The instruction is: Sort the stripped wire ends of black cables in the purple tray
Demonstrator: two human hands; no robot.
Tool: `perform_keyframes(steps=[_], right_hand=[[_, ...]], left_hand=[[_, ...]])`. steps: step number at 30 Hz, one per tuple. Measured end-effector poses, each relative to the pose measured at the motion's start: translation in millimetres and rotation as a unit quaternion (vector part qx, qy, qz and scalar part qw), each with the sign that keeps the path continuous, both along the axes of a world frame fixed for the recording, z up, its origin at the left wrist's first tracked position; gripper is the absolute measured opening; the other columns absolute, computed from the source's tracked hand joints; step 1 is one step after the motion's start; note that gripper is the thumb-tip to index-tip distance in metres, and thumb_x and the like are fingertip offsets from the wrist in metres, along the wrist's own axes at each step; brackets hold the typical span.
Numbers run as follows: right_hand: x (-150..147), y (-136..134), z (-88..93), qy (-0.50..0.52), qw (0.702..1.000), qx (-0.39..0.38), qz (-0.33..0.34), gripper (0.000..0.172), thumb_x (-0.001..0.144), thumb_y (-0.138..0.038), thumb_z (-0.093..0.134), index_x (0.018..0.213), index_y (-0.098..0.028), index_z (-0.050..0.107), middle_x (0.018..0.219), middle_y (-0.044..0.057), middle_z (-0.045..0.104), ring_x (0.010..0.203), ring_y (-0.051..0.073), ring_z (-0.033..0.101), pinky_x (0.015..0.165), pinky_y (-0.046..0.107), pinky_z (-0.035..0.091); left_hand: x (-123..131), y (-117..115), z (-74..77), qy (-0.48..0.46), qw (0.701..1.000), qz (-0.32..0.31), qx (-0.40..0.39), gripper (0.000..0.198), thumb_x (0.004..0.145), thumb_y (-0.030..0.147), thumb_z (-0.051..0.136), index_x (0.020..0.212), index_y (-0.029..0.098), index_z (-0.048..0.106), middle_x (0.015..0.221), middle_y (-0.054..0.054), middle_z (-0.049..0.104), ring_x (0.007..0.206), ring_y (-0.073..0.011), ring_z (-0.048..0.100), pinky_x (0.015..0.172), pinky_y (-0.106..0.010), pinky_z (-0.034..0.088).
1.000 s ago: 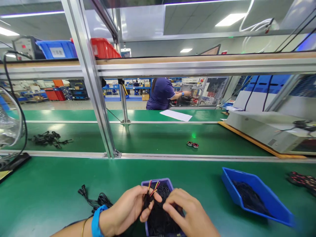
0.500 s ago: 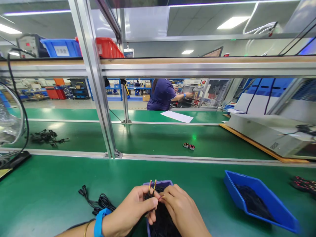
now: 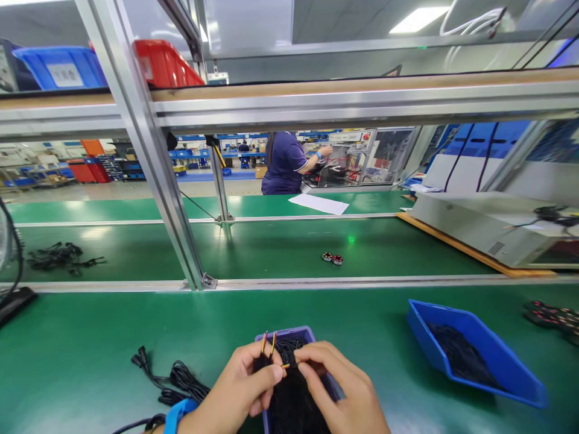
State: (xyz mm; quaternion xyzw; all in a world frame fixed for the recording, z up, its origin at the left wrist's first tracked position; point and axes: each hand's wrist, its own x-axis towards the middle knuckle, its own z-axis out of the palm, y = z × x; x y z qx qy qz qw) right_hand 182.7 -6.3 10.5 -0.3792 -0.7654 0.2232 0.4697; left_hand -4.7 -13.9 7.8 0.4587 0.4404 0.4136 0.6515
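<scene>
My left hand (image 3: pixel 237 380) is shut on a bunch of thin black wires (image 3: pixel 262 363), and several stripped red-and-yellow wire ends (image 3: pixel 268 342) stick up from its fingers. My right hand (image 3: pixel 339 386) pinches a black wire with a yellow tip (image 3: pixel 284 365) close to the left fingers. Both hands are over a small blue plastic bin (image 3: pixel 284 335) heaped with black wires (image 3: pixel 294 410). The front of the bin is hidden by my hands. A blue band (image 3: pixel 177 417) circles my left wrist.
On the green bench are black cables with plug ends (image 3: pixel 176 380) and a tilted blue tray (image 3: pixel 470 355) of black wires. Aluminium rails (image 3: pixel 154 169) stand ahead. Beyond them, a co-worker in a navy shirt (image 3: pixel 284 164) works at a machine.
My hands have come closer together, with the right fingers now pinching a wire at the left hand's bunch. The view has shifted slightly upward and left.
</scene>
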Motion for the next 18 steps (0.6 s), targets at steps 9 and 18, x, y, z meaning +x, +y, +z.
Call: perform_keyframes(steps=[9,18], right_hand=[[-1,-8,8.1,0.055,0.998,0.042,-0.012,0.014,0.093,-0.013,0.061,0.095,-0.025,0.068,0.085,0.001,0.073,0.076,0.016,0.071,0.075,0.023,0.058],[-7,-7,5.9,0.033,0.997,0.064,-0.006,0.014,0.096,-0.013,0.056,0.093,-0.022,0.066,0.083,0.003,0.073,0.074,0.016,0.071,0.073,0.024,0.060]], left_hand=[[3,-1,11.2,0.015,1.000,-0.008,0.003,0.051,0.072,0.064,0.074,0.078,0.018,0.055,0.049,0.010,0.040,0.039,-0.0046,0.031,0.037,-0.017,0.019],[2,-3,9.1,0.024,1.000,-0.005,0.011,0.053,0.071,0.066,0.074,0.080,0.017,0.056,0.049,0.009,0.043,0.040,-0.0048,0.032,0.038,-0.016,0.022]])
